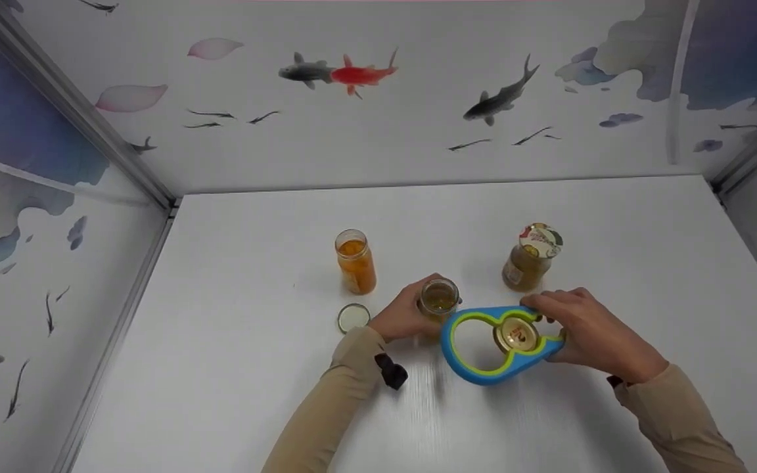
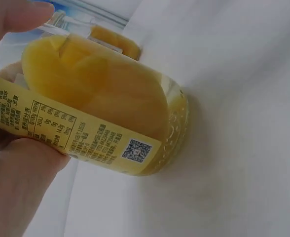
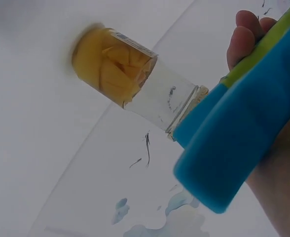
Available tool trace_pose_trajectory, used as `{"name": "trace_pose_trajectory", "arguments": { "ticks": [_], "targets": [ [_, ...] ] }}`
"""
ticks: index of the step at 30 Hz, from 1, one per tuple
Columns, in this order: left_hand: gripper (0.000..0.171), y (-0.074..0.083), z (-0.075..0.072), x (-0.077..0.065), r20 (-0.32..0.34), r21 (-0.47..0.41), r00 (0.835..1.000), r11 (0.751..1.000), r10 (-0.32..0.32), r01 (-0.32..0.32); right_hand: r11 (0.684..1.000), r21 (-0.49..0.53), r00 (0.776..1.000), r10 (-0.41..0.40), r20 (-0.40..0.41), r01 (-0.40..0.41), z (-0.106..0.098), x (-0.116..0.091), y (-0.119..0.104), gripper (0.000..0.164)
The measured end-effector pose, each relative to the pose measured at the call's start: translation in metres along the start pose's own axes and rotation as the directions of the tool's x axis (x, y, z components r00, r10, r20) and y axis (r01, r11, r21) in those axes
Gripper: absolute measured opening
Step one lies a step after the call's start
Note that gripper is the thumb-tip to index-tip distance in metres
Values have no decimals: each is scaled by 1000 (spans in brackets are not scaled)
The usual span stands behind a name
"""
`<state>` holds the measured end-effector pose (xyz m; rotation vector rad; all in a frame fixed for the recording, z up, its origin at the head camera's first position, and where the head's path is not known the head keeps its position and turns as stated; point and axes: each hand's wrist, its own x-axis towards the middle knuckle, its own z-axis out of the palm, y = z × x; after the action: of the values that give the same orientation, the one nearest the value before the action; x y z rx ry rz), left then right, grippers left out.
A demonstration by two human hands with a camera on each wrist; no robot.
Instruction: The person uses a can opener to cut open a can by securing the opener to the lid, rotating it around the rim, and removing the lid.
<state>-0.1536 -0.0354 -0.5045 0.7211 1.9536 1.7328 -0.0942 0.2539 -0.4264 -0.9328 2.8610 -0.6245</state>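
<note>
My left hand (image 1: 408, 312) grips an uncapped glass jar (image 1: 439, 297) of yellow fruit in liquid. In the left wrist view its yellow paper label (image 2: 95, 131) shows a QR code, and fingers wrap round the glass. My right hand (image 1: 592, 332) holds a blue and green jar opener (image 1: 477, 378) just to the right of that jar. A gold lid (image 1: 516, 334) sits in the opener's smaller gap. In the right wrist view the blue opener (image 3: 238, 118) hides much of the palm.
Behind my left hand stands an uncapped jar (image 1: 356, 266) of orange fruit, with a loose lid (image 1: 353, 318) in front of it. A capped jar (image 1: 528, 259) with a patterned lid stands beyond my right hand. Printed walls border the white table (image 1: 234, 276).
</note>
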Motion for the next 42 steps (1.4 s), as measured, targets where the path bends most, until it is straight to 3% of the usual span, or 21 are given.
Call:
{"name": "trace_pose_trajectory", "arguments": {
  "ticks": [8, 13, 21, 28, 36, 42],
  "targets": [
    [60, 2, -11, 12, -50, 18, 995, 996, -86, 87, 999, 27, 997, 42, 60, -44, 10, -3, 0, 65],
    [59, 5, -15, 20, -107, 16, 978, 983, -178, 180, 997, 41, 994, 68, 80, -71, 13, -5, 0, 65],
    [57, 6, -21, 36, -146, -14, 978, 989, -150, 149, 995, 46, 993, 83, 85, -87, 16, -4, -1, 65],
    [61, 7, -22, 43, -181, 4, 962, 978, -204, 208, 994, 49, 991, 88, 102, -93, 16, -5, -1, 65],
    [74, 6, -28, 45, -232, -1, 929, 956, -287, 295, 993, 55, 989, 98, 109, -104, 18, -6, -1, 64],
    [77, 5, -31, 50, -253, 18, 927, 957, -276, 290, 993, 65, 990, 93, 102, -100, 19, -7, 0, 64]
  ]
}}
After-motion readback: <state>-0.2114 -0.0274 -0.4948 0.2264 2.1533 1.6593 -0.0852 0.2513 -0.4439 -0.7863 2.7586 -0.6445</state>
